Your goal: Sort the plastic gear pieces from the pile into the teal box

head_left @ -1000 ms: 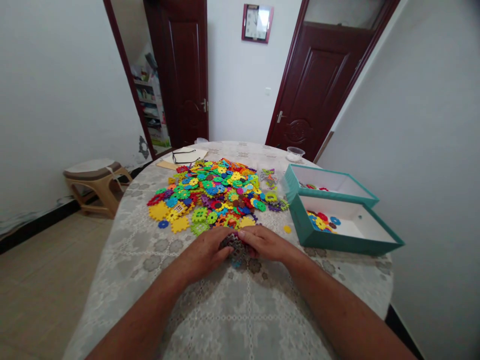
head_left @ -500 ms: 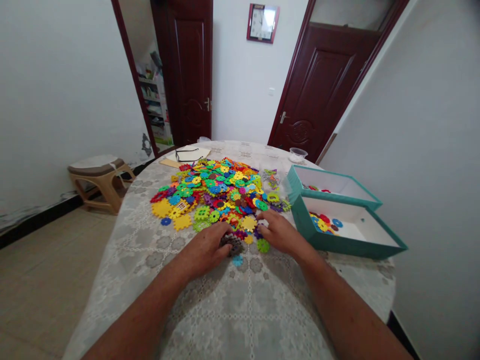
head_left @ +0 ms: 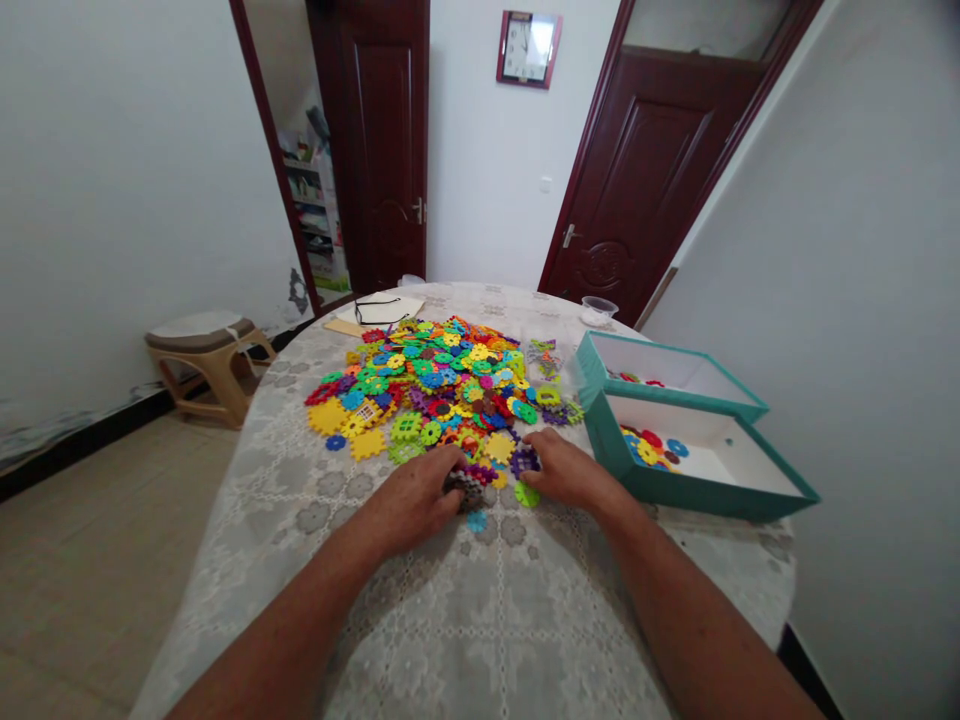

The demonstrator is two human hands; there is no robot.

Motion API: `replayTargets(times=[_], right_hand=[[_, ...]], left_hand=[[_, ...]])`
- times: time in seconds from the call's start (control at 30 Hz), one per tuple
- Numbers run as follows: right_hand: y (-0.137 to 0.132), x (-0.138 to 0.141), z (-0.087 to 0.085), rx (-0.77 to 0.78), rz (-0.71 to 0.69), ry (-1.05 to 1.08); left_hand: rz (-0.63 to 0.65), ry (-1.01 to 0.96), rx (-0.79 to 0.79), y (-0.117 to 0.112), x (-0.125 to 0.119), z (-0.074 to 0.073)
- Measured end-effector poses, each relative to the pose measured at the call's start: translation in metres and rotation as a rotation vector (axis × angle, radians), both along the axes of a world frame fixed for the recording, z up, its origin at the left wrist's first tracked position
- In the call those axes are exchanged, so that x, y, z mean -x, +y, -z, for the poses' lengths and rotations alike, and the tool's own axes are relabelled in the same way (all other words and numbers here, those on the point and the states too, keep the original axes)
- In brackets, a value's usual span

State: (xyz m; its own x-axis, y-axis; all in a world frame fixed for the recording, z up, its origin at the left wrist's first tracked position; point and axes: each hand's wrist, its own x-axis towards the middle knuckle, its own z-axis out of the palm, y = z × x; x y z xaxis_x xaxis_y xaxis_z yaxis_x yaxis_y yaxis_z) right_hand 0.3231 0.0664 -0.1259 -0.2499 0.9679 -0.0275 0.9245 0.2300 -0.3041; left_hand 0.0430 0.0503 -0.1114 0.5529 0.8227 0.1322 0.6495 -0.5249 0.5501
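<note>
A heap of colourful plastic interlocking pieces [head_left: 442, 385] covers the middle of a round table with a lace cloth [head_left: 487, 610]. My left hand [head_left: 416, 495] is curled round a dark cluster of joined pieces [head_left: 466, 487] at the heap's near edge. My right hand [head_left: 570, 470] lies just right of it, fingers pinched on a purple piece [head_left: 524, 459]. A green piece [head_left: 526, 494] and a blue piece [head_left: 475, 521] lie loose beside the hands.
Two teal boxes [head_left: 615, 455] with white insides sit at the right, each holding a few pieces. A small clear bowl [head_left: 598, 309], a paper with glasses [head_left: 382, 311] and a bag of pieces [head_left: 546, 358] lie farther back. A wooden stool [head_left: 202, 355] stands on the floor at left.
My right hand left the dark cluster, reached right into the heap's edge and closed on a purple piece. The left hand stayed on the cluster.
</note>
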Motion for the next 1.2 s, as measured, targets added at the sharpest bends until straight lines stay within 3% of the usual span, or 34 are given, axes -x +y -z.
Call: replayTargets(times=[0.17, 0.37, 0.57, 0.77, 1.0, 1.2], right_hand=[[0.001, -0.005, -0.001, 0.028, 0.018, 0.002], [0.007, -0.006, -0.005, -0.047, 0.075, 0.218], [-0.006, 0.021, -0.017, -0.144, -0.143, 0.529], [-0.026, 0.053, -0.019, -0.091, -0.345, 0.501], [-0.028, 0.067, -0.009, -0.150, -0.318, 0.499], [-0.030, 0.062, -0.023, -0.043, -0.283, 0.460]], left_hand=[[0.000, -0.006, 0.011, -0.001, 0.000, -0.001], [0.000, -0.017, 0.027, -0.001, 0.000, -0.005], [-0.029, -0.052, 0.047, 0.000, -0.001, -0.001], [-0.084, -0.118, 0.071, 0.003, -0.001, 0.010], [-0.122, -0.117, 0.023, 0.005, -0.004, 0.008], [-0.101, -0.148, 0.048, 0.004, -0.004, 0.000]])
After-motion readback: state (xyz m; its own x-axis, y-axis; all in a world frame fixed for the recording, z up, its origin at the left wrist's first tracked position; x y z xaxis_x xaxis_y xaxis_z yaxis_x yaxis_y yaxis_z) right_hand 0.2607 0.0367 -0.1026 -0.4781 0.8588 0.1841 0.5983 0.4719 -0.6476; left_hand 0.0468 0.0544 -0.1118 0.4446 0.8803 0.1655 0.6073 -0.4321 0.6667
